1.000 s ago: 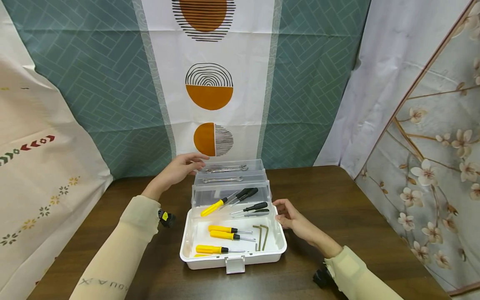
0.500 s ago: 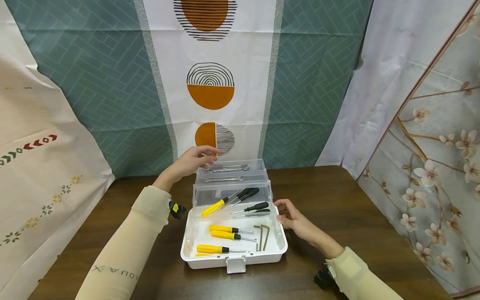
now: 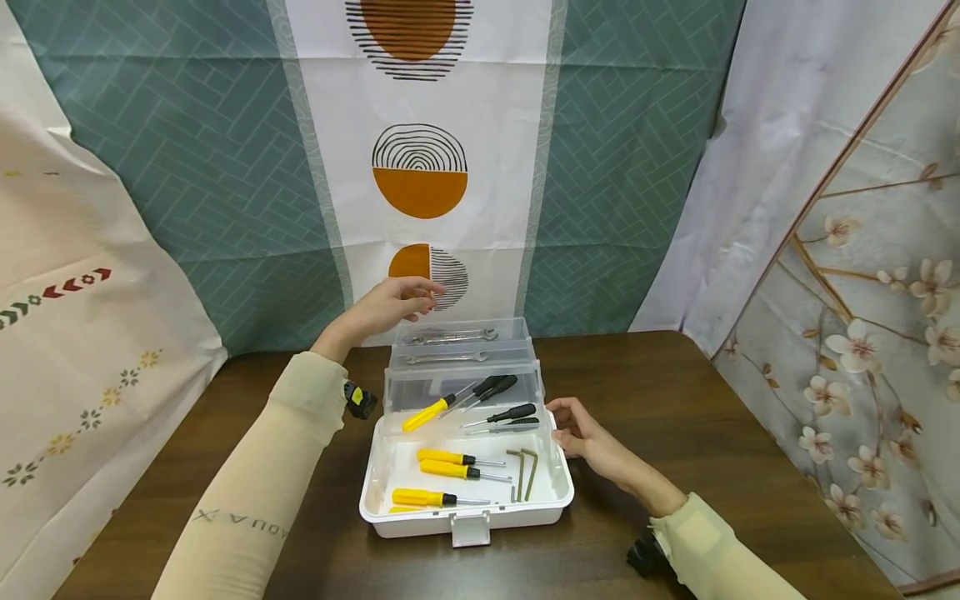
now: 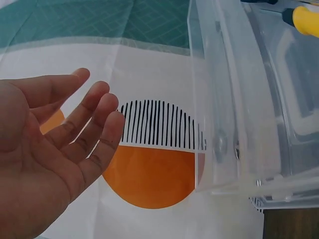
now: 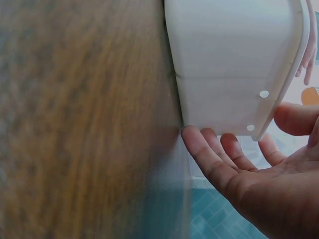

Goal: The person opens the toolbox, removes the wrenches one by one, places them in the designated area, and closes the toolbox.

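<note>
A white toolbox (image 3: 517, 518) stands with its clear tiered trays (image 3: 397, 392) raised at the back. My left hand (image 3: 393, 304) hovers over the topmost tray's left end, fingers loosely bent and holding nothing. In the left wrist view that hand (image 4: 65, 144) is apart from the clear plastic. My right hand (image 3: 588, 442) is at the box's right side, toward the back. In the right wrist view its fingers (image 5: 209, 154) curl round the box's back corner, and the thumb is at the rim. Yellow-handled screwdrivers (image 3: 446, 469) and hex keys (image 3: 532, 475) lie in the bottom.
Wrenches (image 3: 448, 358) lie in the upper trays, and black-handled screwdrivers (image 3: 517, 412) in the lower clear tray. The front latch (image 3: 471, 531) hangs down. A brown wooden table (image 3: 637, 392) bears the box, with a patterned cloth (image 3: 600, 167) hanging behind.
My left hand has risen and moved slightly right, from beside the top tray to above it. The right hand stays at the toolbox, and the tools have not moved.
</note>
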Tool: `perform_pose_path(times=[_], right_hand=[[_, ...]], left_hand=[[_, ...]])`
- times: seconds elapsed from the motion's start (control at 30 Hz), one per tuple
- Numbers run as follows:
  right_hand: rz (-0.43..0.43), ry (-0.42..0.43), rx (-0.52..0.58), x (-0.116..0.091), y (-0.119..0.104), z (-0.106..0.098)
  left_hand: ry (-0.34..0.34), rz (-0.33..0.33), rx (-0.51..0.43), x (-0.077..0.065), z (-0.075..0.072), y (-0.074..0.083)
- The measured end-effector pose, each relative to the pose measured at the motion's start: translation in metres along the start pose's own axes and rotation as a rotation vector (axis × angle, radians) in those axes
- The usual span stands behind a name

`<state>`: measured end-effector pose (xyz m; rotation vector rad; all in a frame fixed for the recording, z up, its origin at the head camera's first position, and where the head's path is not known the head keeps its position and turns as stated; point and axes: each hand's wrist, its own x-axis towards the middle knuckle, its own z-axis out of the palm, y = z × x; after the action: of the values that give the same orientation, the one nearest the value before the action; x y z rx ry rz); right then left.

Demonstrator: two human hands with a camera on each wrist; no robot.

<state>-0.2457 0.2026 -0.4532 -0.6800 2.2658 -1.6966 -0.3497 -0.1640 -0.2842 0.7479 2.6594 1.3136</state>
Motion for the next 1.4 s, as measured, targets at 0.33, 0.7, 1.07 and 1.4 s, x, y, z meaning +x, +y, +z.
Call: perform_pose_path(times=[0.33, 0.7, 1.07, 1.4], right_hand=[[-0.01, 0.004, 0.001, -0.001, 0.001, -0.002], [-0.016, -0.009, 0.005, 0.0, 0.002, 0.0], [-0.015, 0.004, 0.002, -0.002, 0.001, -0.002], [0.004, 0.003, -0.003, -0.001, 0.0, -0.002]], left_hand=[[-0.096, -0.004, 0.189, 0.02, 0.01, 0.002], [-0.22, -0.066, 0.363, 0.034, 0.023, 0.004], [-0.276, -0.069, 0.33, 0.044, 0.029, -0.003], [-0.288, -0.05, 0.44, 0.053, 0.039, -0.005]])
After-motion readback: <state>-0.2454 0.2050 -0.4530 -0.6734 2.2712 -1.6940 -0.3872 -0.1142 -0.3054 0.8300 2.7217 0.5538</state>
